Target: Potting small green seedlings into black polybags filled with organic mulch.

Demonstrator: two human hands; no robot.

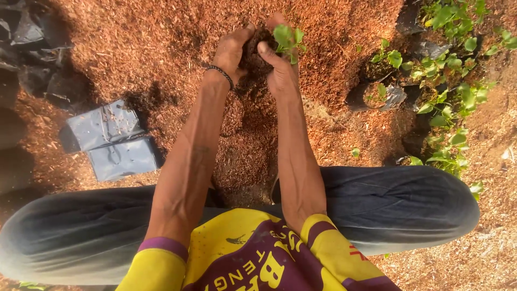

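Both my hands are stretched out over a mound of reddish-brown sawdust-like mulch (161,48). Between them is a small seedling (288,40) with green leaves and a dark clump of soil at its root. My right hand (280,67) cups the seedling from the right, the thumb pressed against the soil. From the left, my left hand (231,51), with a dark beaded bracelet on the wrist, presses against the same clump. The root ball is mostly hidden by my fingers.
Flat grey-black plastic nursery bags (110,140) lie on the mulch at the left. More dark bags (32,48) pile at the upper left. Several potted seedlings in black bags (431,81) stand at the right. My crossed legs in dark trousers (398,205) span the foreground.
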